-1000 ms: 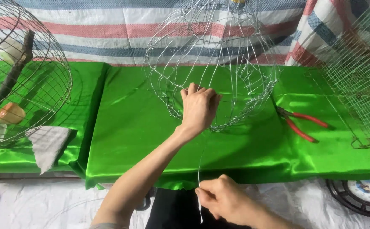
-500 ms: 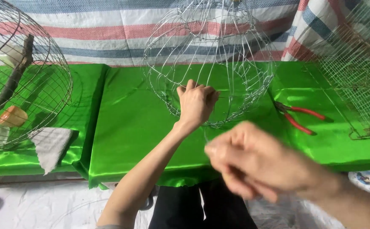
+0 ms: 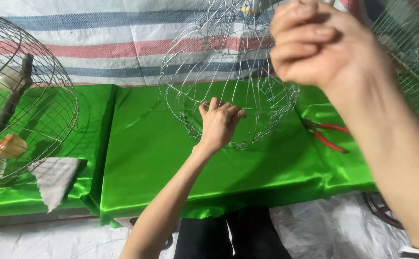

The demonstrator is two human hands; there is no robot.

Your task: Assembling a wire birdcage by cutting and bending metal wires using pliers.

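Observation:
A rounded, unfinished wire cage frame (image 3: 247, 62) stands on the green satin-covered table (image 3: 152, 158). My left hand (image 3: 219, 123) reaches forward and grips the wires at the frame's lower front. Close to the camera at the upper right, my right hand (image 3: 315, 43) is raised with its fingers pinched tight, apparently on a thin wire that barely shows here. Its forearm runs down the right side and hides part of the table.
A round wire cage (image 3: 32, 100) with a branch perch and an orange cup (image 3: 10, 146) stands at the left, a white cloth (image 3: 56, 178) beside it. Red-handled pliers (image 3: 328, 135) lie right of the frame. Wire mesh (image 3: 411, 52) stands far right, a striped tarp (image 3: 99, 52) behind.
My right hand has risen from below the table's front edge to high at the upper right, pulling upward with pinched fingers. My left hand has kept its grip on the frame.

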